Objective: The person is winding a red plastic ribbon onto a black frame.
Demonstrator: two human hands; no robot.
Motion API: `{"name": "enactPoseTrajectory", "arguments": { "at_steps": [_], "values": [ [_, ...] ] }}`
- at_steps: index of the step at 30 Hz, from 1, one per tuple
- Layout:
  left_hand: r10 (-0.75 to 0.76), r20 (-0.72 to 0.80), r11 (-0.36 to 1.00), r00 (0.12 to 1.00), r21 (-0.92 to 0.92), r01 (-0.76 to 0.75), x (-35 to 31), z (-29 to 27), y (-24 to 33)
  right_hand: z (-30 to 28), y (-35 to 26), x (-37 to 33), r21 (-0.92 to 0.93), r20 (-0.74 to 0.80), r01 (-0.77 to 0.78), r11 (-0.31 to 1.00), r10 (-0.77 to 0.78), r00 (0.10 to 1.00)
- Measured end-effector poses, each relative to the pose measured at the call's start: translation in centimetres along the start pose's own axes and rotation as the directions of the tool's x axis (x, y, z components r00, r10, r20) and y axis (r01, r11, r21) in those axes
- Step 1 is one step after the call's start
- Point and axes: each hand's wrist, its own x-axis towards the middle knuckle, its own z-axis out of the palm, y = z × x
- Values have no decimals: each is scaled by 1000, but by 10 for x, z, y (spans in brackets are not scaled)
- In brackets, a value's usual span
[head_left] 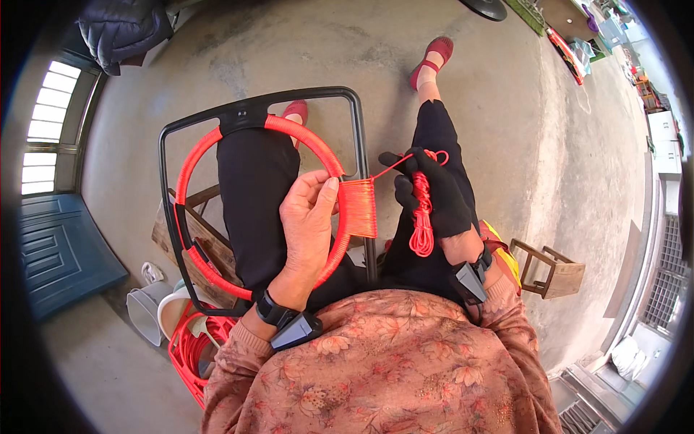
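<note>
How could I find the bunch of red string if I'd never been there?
Look for the big black frame with a red ring inside. Just right of it, the black-gloved right hand holds the bunch of red string. The wound string on the ring's right side lies in tight, neat rows, but this bunch ends in loose loops.

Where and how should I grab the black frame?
Probably grip the frame by its far bar, from the side away from the person: that bar looks slim enough to close around, and it's clear of the left hand on the ring and the right hand with the cord.
</note>
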Motion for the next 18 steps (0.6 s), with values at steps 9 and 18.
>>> {"name": "enactPoseTrajectory", "arguments": {
  "at_steps": [9, 18],
  "values": [
    [-281, 306, 936, 910, -121, 330, -8, 4, 9, -9, -3, 1, 111, 27, -79, 991, 76, 997],
    [-246, 149, 949, 958, -166, 270, -3, -2, -3, -14, -12, -12, -268, -80, -118, 956, 100, 992]
  ]
}}
